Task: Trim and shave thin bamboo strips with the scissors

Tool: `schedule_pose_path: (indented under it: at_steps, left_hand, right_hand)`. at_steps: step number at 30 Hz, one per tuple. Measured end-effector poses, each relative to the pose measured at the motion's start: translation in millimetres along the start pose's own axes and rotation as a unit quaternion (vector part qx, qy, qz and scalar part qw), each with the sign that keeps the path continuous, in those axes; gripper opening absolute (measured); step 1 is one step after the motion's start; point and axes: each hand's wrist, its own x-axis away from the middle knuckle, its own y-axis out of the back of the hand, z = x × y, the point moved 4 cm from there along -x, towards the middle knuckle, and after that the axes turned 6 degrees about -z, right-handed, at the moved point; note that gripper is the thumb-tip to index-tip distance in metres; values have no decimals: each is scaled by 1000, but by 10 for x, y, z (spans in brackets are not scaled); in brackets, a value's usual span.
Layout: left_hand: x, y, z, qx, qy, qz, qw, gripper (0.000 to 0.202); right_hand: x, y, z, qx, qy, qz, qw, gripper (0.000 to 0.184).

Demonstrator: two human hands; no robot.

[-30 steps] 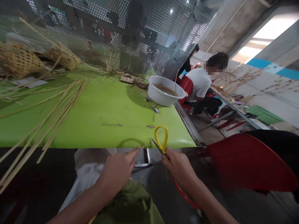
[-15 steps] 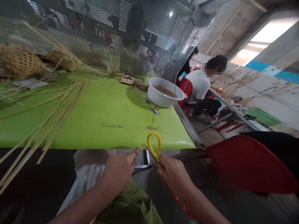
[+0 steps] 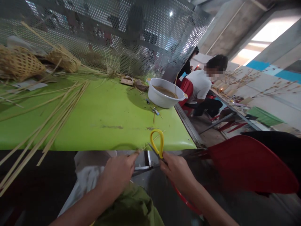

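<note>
On the table (image 3: 113, 110) before me, strips (image 3: 61, 113) lie to my left with baskets (image 3: 21, 64) behind them; a bowl (image 3: 161, 101) sits rightward, beyond the scissors (image 3: 161, 150) in my right hand (image 3: 177, 168).

The right hand (image 3: 177, 166) partly hides the yellow-looped tool (image 3: 162, 142) — the leftmost basket (image 3: 21, 63) is cut off.
</note>
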Motion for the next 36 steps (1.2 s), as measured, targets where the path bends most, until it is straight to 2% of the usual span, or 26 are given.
schedule_pose_path:
  at_steps: [3, 8, 13, 17, 21, 26, 29, 33, 36]
  left_hand:
    - [10, 3, -3, -5, -3, -6, 1000, 51]
    - [19, 10, -21, -16, -14, 8, 1000, 48]
    - [13, 23, -29, 2, -11, 1, 1000, 49]
    - [6, 11, -9, 9, 3, 5, 1000, 45]
    - [6, 15, 5, 12, 10, -4, 1000, 46]
    - [-4, 12, -6, 9, 7, 6, 1000, 45]
    - [0, 33, 11, 29, 13, 2, 1000, 45]
    - [23, 60, 57, 100, 16, 12, 995, 45]
    - [33, 58, 109, 164, 17, 8, 986, 44]
  right_hand:
    - [-24, 23, -72, 23, -46, -11, 999, 15]
    - [48, -3, 62, -12, 26, 21, 999, 10]
    - [55, 30, 50, -16, -22, -12, 1000, 15]
    - [59, -3, 113, -49, 20, 2, 999, 10]
    - [40, -1, 78, -50, -31, -14, 998, 16]
    - [59, -36, 147, -74, -1, 7, 997, 13]
    - [14, -24, 24, -60, -39, 0, 997, 17]
    - [-155, 52, -307, -38, -102, -19, 994, 18]
    - [-288, 114, -506, -20, -121, -21, 992, 17]
